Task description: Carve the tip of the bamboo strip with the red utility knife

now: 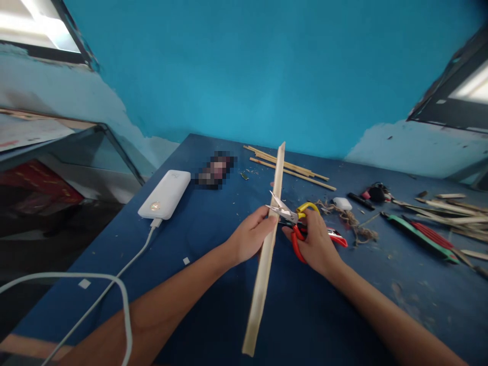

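A long pale strip (263,277), like split bamboo, runs from near the bottom centre up toward the wall, held above the blue table. My left hand (253,236) grips it around its middle, thumb on top. My right hand (316,244) has its fingers in the handles of scissors (292,217), one handle yellow and one red. The scissor blades are parted and cross the strip just above my left thumb. A red-handled tool (337,237) lies on the table behind my right hand, partly hidden.
Left on the table (213,229) are a white power bank (166,195) with a cable and a blurred item. Thin sticks (293,173) lie near the wall. At right are twine (348,216), a white case (342,204), a green tool (419,236) and several wood strips (461,218).
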